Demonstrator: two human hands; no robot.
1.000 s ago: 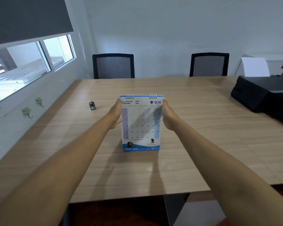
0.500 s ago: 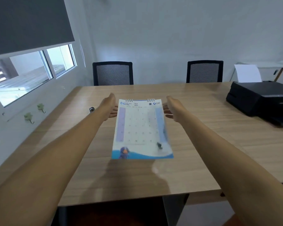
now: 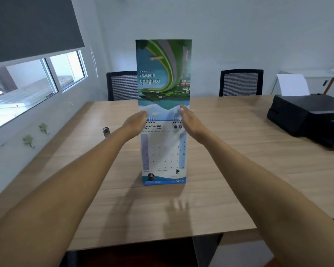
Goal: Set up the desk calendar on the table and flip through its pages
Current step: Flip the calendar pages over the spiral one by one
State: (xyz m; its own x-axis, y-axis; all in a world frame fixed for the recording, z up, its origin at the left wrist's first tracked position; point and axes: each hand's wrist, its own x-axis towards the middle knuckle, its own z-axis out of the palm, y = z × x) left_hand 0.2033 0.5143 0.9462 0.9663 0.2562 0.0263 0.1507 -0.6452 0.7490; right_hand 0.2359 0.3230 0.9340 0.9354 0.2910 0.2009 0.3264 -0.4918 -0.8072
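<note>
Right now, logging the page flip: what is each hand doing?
Left hand: open, fingers against the raised page by the calendar rings; grip unclear.
Right hand: open, fingers at the page's other edge; grip unclear.

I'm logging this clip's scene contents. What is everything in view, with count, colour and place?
desk calendar: 1, white and blue, standing mid-table, May page showing
flipped page: 1, green and blue picture, upside down, raised above the spiral binding
table: 1, light wood, fills the middle
chairs: 2, black mesh backs, far side of table
printer: 1, black, table's right end, white sheet upright behind it
small object: 1, dark, left on table; too small to identify
window: 1, left wall, grey blind half down
wall hooks: 2, green, below window
cabinet: 1, white, far right
left hand: 1, at page's left edge
right hand: 1, at page's right edge
</note>
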